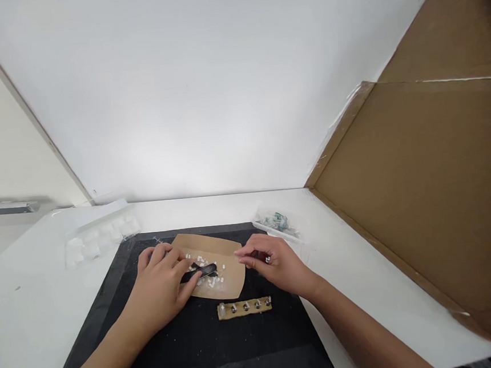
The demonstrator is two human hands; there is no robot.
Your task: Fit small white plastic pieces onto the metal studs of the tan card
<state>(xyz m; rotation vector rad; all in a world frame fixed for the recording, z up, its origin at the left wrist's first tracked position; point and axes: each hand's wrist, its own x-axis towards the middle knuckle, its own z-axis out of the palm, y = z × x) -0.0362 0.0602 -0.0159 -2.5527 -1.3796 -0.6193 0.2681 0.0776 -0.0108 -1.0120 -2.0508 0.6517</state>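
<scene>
Brown card makes a shallow tray (232, 282) that sits on a black mat (200, 348) in the middle of the white table (20, 318). Lots of little white bits (214, 282) lie spread out in the tray. A black strip (208, 270) is in there too, on top of some of the bits. The left hand (161, 280) pinches the strip between thumb and finger, and it hides the strip's near end and the left side of the tray.

The right hand (280, 260) is at the tray's right edge, with its thumb and first finger close together. I cannot tell if the tips hold anything. A tiny shiny thing (267, 259) shows under its bent fingers.

Just below the tray is a tan bar (239, 314) with a row of round metal bits (246, 307) on it. A clear box (99, 237) with white stuff is at the back left. A smaller box (275, 227) with green and clear bits is behind the right hand. Big brown cardboard (434, 179) stands along the right side.
</scene>
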